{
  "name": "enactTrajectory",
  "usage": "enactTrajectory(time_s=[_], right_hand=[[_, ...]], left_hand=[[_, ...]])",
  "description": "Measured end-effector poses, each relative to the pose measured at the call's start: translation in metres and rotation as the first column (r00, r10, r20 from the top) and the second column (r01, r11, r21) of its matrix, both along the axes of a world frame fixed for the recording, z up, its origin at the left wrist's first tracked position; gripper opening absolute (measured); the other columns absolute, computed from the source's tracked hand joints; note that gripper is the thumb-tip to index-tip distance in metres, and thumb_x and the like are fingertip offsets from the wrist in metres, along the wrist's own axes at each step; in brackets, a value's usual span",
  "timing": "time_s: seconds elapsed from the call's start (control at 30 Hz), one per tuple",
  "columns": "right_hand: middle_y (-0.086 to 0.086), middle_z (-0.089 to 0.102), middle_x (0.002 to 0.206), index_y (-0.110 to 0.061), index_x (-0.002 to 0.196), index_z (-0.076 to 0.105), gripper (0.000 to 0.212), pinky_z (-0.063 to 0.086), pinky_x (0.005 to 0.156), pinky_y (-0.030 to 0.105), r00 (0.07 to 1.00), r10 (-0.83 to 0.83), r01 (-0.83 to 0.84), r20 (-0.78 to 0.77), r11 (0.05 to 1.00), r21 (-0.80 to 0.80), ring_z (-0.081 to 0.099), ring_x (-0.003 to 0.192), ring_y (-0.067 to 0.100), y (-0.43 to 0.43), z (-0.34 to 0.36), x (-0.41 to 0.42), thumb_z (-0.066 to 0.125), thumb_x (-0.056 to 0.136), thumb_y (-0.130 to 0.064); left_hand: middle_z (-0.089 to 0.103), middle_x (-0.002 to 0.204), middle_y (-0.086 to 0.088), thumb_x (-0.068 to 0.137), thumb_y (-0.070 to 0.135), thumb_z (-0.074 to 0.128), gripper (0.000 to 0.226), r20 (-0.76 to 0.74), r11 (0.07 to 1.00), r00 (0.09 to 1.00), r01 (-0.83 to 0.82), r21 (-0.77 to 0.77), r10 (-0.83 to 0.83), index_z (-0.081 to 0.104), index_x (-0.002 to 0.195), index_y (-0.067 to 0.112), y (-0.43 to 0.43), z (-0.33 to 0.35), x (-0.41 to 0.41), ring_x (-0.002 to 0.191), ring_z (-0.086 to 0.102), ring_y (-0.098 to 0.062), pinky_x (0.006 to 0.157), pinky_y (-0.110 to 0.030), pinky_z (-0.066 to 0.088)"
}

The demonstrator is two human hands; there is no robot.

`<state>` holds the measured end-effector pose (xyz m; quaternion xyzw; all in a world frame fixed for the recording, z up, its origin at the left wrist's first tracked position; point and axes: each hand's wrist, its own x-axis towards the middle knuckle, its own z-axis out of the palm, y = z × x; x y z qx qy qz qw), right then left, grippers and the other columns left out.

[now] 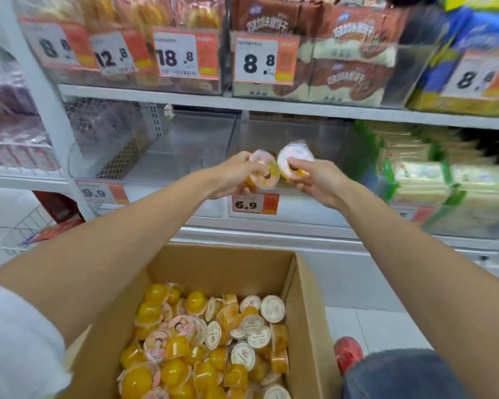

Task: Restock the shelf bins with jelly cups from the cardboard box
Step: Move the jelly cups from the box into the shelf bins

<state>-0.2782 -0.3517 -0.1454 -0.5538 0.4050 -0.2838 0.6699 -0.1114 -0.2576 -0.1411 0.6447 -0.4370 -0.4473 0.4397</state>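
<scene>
Supermarket shelving [202,102] ahead, I grip a pink-lidded jelly cup [262,175] in my left hand [233,176] and a white-lidded jelly cup [293,158] in my right hand [319,184], both at the clear bin [323,139] beyond my fingers, where I judge they drop next, the cardboard box [228,263] waiting below my forearms.

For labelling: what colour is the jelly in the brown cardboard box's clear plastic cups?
Yellow-orange jelly cups, best in the head view.

Cardboard box [222,263] holding jelly cups [208,341] sits in front of shelf [271,106]; left hand [234,175] and right hand [317,181], side by side, hold cups [261,171] before the middle bin [314,133].
</scene>
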Motion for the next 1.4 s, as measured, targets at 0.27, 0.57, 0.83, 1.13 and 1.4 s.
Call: enactTrajectory(time_s=[0.27,0.57,0.83,1.13,1.4], right_hand=[[0.003,0.058,0.079,-0.010,0.090,0.057,0.012,0.043,0.057,0.020,0.828,0.152,-0.132,-0.540,0.988,0.075,0.051,0.063,0.010,-0.071,-0.021,0.021,0.067,0.090,-0.016],[0.009,0.054,0.133,-0.002,0.135,0.048,0.052,0.051,0.067,0.025,0.752,0.148,-0.183,-0.642,0.983,0.013,0.059,0.084,0.015,-0.101,-0.058,0.041,0.067,0.091,-0.022],[0.010,0.061,0.128,-0.001,0.122,0.055,0.030,0.046,0.100,0.027,0.777,0.201,-0.193,-0.596,0.978,0.079,0.060,0.109,0.019,-0.101,-0.061,0.060,0.059,0.092,-0.003],[0.000,0.058,0.079,-0.011,0.079,0.063,0.007,0.047,0.064,0.027,0.740,-0.255,-0.196,-0.623,0.804,-0.562,0.055,0.072,0.018,-0.077,-0.049,0.053,0.056,0.081,-0.008],[-0.004,0.057,0.060,-0.018,0.077,0.062,0.009,0.045,0.058,0.031,0.870,-0.270,-0.155,-0.412,0.644,-0.750,0.057,0.064,0.019,0.030,-0.056,0.025,0.054,0.079,-0.014]], left_hand=[[0.055,0.114,-0.014,0.099,0.028,0.051,0.042,0.398,0.927,0.914,-0.082,0.365,-0.076,0.044,0.129,0.000,-0.093,-0.026,0.017,0.066,0.062,-0.020,0.050,-0.026,0.051],[0.051,0.127,-0.019,0.095,0.024,0.053,0.037,0.937,0.968,0.283,-0.086,0.236,-0.204,0.048,0.127,0.007,-0.114,-0.062,0.032,0.112,0.054,-0.036,0.093,-0.041,0.046],[0.061,0.116,-0.014,0.090,0.006,0.057,0.024,0.947,0.954,0.136,-0.030,0.297,-0.291,0.060,0.113,0.003,-0.109,-0.051,0.031,0.105,0.060,-0.032,0.084,-0.037,0.049],[0.070,0.104,-0.006,0.085,0.016,0.069,0.009,0.796,0.998,0.604,-0.065,-0.004,0.042,0.074,0.091,0.011,-0.085,-0.033,0.025,0.098,0.064,-0.024,0.087,-0.033,0.052],[0.063,0.068,-0.003,0.082,0.012,0.069,0.025,0.554,0.981,0.813,-0.188,-0.037,0.177,0.061,0.059,0.013,0.005,-0.035,0.003,0.066,0.056,-0.012,0.069,-0.027,0.049]])
